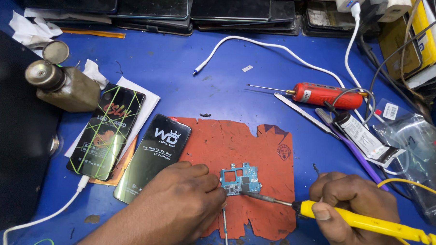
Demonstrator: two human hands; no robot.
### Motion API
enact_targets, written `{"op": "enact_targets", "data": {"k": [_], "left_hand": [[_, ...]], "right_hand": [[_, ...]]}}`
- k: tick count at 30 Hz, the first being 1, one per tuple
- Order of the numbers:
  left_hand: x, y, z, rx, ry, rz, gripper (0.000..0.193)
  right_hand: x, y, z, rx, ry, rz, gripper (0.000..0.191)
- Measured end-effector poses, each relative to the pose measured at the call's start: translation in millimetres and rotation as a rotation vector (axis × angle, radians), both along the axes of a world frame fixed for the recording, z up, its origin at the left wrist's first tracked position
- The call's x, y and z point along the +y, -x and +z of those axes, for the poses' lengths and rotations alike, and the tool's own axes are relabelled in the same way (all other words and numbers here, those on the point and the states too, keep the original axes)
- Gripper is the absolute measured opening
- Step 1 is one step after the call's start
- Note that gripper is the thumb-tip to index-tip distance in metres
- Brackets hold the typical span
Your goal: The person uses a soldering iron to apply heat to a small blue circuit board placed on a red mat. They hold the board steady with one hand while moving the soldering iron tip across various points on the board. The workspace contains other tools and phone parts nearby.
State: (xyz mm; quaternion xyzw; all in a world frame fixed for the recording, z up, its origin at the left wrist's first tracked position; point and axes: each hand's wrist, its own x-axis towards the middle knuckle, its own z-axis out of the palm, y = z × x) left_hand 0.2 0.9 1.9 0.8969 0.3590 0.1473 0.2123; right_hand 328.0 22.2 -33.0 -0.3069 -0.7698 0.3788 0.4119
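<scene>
A small blue circuit board (241, 179) lies on a worn red mat (255, 148) on the blue table. My left hand (179, 203) rests on the mat and pins the board's left edge with its fingertips; thin tweezers (225, 229) stick out below that hand. My right hand (352, 211) grips a yellow soldering iron (369, 222), whose metal tip touches the board's lower right corner.
Two phone screens (106, 130) (154, 156) lie left of the mat beside a brass dispenser bottle (65, 81). A red powered tool (327, 95), a white tube (365, 137), plastic bags (415, 144), white cables (278, 49) and stacked phones (183, 8) lie right and behind.
</scene>
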Motion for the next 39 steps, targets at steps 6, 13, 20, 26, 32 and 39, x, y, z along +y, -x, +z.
{"op": "enact_targets", "data": {"k": [6, 13, 20, 26, 32, 39], "left_hand": [[-0.1, 0.8, 0.2, -0.012, -0.021, 0.0, 0.016], [-0.7, 0.3, -0.4, -0.013, -0.035, 0.004, 0.016], [-0.8, 0.1, -0.7, -0.037, -0.037, 0.003, 0.016], [-0.3, 0.2, -0.9, -0.038, -0.025, 0.009, 0.015], [-0.5, -0.1, -1.5, -0.039, -0.025, 0.002, 0.016], [-0.7, 0.5, -1.8, -0.027, -0.016, 0.001, 0.016]], "right_hand": [[0.1, 0.7, -1.0, 0.047, 0.024, 0.01, 0.012], [0.2, 1.0, 0.4, 0.021, 0.005, -0.001, 0.012], [-1.4, 3.2, 0.7, 0.046, 0.013, 0.0, 0.012], [-0.4, 3.8, 1.9, 0.049, 0.001, 0.01, 0.013], [-1.4, 4.5, 2.6, 0.043, 0.016, -0.008, 0.012], [1.4, 1.3, 4.9, 0.078, -0.02, -0.045, 0.009]]}}
